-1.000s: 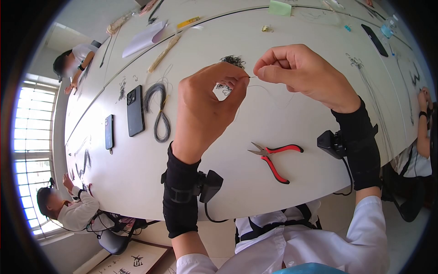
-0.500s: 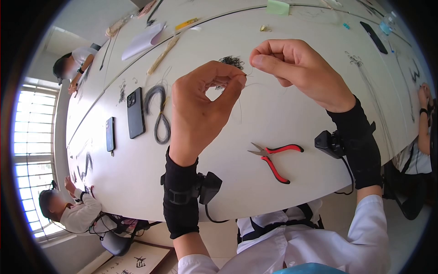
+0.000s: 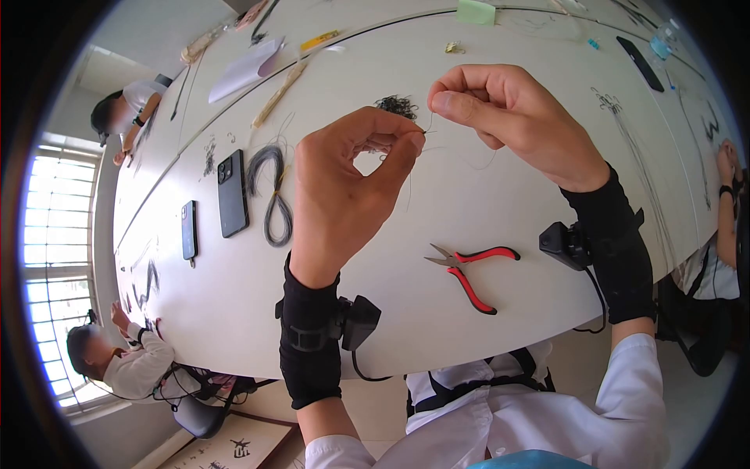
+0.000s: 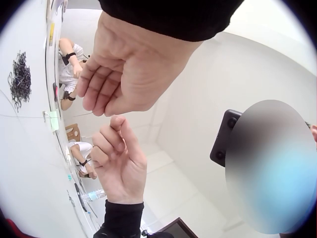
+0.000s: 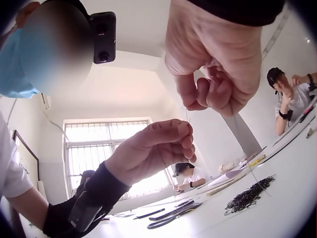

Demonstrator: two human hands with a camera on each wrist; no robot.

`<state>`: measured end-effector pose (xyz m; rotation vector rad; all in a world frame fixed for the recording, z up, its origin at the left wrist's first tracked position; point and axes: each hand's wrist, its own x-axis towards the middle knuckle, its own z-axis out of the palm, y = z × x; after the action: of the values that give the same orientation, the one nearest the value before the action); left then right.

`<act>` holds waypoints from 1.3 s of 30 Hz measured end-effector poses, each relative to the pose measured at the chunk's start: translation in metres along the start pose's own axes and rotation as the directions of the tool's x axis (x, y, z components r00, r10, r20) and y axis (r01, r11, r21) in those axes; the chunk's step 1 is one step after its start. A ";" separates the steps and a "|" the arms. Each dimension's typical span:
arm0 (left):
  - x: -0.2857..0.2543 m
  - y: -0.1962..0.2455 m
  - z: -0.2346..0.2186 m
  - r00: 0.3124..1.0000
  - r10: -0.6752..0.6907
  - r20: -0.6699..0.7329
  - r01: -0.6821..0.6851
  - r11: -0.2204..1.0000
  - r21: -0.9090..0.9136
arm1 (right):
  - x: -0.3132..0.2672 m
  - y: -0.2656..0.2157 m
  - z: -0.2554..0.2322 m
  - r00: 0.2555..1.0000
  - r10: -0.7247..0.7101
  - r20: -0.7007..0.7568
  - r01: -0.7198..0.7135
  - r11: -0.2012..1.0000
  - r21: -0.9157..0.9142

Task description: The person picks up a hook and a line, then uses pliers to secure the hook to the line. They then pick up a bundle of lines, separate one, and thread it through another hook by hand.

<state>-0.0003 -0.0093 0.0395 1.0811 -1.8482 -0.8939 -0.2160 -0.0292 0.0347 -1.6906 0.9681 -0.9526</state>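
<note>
In the head view my left hand (image 3: 344, 184) pinches a tiny dark piece and a thin line (image 3: 430, 122) between thumb and forefinger. My right hand (image 3: 512, 121) is a little farther forward and to the right, its thumb and forefinger pinching the same line. A short stretch of it spans the small gap between the fingertips, and a loose loop curves below. The tiny piece is mostly hidden by the left fingertips. Behind the left hand lies a pile of small dark hooks (image 3: 398, 105). Pliers (image 3: 471, 294) with red handles lie with handles spread, nearer the body.
Left of the hands are a bundle of dark line (image 3: 283, 205), a large phone (image 3: 232, 195) and a smaller one (image 3: 189, 230). At right lie hooks on long lines (image 3: 608, 102) and a black phone (image 3: 640, 64). People sit around the white table (image 3: 391, 313).
My right hand has moved slightly up and away from the left, whose fingertips it nearly met a second ago. A short length of line now shows between them.
</note>
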 end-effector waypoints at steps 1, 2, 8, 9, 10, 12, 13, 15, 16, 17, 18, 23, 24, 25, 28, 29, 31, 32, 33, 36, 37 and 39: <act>0.000 0.001 0.000 1.000 0.004 -0.002 -0.004 1.000 -0.006 | 0.000 0.001 0.000 1.000 0.004 -0.001 -0.004 1.000 0.002; 0.000 0.001 0.000 1.000 0.009 -0.007 -0.009 1.000 -0.019 | 0.000 0.002 0.001 1.000 0.016 -0.007 -0.016 1.000 0.004; -0.001 0.003 -0.002 0.997 0.053 -0.051 -0.056 0.997 -0.050 | 0.000 0.000 0.007 0.996 0.091 0.012 -0.091 0.994 0.055; -0.001 0.002 -0.002 0.996 0.067 -0.064 -0.071 0.996 -0.057 | -0.001 -0.003 0.007 0.993 0.111 0.026 -0.113 0.991 0.069; -0.001 0.002 -0.003 0.994 0.081 -0.077 -0.086 0.994 -0.063 | -0.001 -0.005 0.007 0.990 0.132 0.040 -0.135 0.987 0.084; -0.001 0.001 -0.003 0.990 0.077 -0.117 -0.081 0.996 -0.032 | -0.002 -0.005 0.009 0.995 0.100 0.013 -0.100 0.994 0.049; -0.001 0.001 -0.003 0.988 0.075 -0.137 -0.078 0.997 -0.016 | -0.002 -0.005 0.011 0.997 0.083 0.000 -0.083 0.996 0.031; -0.001 0.001 -0.003 0.977 0.107 -0.186 -0.100 0.994 0.046 | -0.003 -0.001 0.018 0.998 0.012 -0.056 -0.012 1.000 0.004; -0.001 0.001 -0.003 0.970 0.123 -0.208 -0.109 0.991 0.077 | -0.004 0.000 0.021 0.996 -0.024 -0.083 0.023 1.000 -0.010; -0.001 0.001 -0.003 0.967 0.133 -0.219 -0.113 0.989 0.100 | -0.004 0.000 0.022 0.995 -0.032 -0.098 0.030 0.999 -0.025; -0.001 0.001 -0.003 0.963 0.142 -0.230 -0.116 0.986 0.122 | -0.005 0.001 0.023 0.993 -0.041 -0.112 0.036 0.999 -0.040; -0.002 0.003 -0.004 0.967 0.144 -0.212 -0.120 0.985 0.122 | -0.007 -0.007 0.023 0.986 -0.045 -0.161 0.032 0.996 -0.081; -0.002 0.004 -0.004 0.970 0.136 -0.199 -0.117 0.988 0.105 | -0.006 -0.004 0.024 0.980 -0.070 -0.184 0.053 0.994 -0.094; -0.002 0.004 -0.003 0.974 0.129 -0.186 -0.114 0.990 0.089 | -0.005 -0.002 0.024 0.974 -0.095 -0.207 0.074 0.991 -0.108; -0.002 0.003 -0.003 0.983 0.120 -0.141 -0.111 0.991 0.073 | -0.004 -0.001 0.023 0.968 -0.121 -0.221 0.104 0.991 -0.089; -0.002 0.001 -0.002 0.978 0.130 -0.164 -0.123 0.991 0.054 | -0.005 -0.001 0.023 0.968 -0.126 -0.215 0.111 0.991 -0.080; 0.000 -0.005 0.002 0.966 0.148 -0.212 -0.148 0.989 0.016 | -0.005 -0.003 0.022 0.970 -0.135 -0.204 0.125 0.990 -0.061; 0.000 -0.004 0.001 0.973 0.130 -0.189 -0.126 0.991 0.033 | -0.005 -0.003 0.022 0.972 -0.135 -0.192 0.126 0.990 -0.058; -0.001 0.000 0.000 0.980 0.112 -0.166 -0.105 0.993 0.050 | -0.005 -0.004 0.021 0.974 -0.135 -0.180 0.127 0.990 -0.054; -0.002 0.002 -0.002 0.985 0.087 -0.149 -0.080 0.995 0.055 | -0.007 -0.007 0.021 0.979 -0.127 -0.160 0.121 0.992 -0.043; -0.002 0.002 -0.002 0.985 0.084 -0.152 -0.077 0.996 0.048 | -0.007 -0.008 0.021 0.980 -0.122 -0.157 0.118 0.992 -0.038; -0.002 -0.001 -0.002 0.985 0.083 -0.151 -0.080 0.996 0.027 | -0.007 -0.010 0.021 0.984 -0.098 -0.152 0.094 0.995 -0.034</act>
<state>0.0023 -0.0085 0.0395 1.0492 -1.7650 -0.7260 -0.1984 -0.0134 0.0374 -1.7186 1.0109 -1.1517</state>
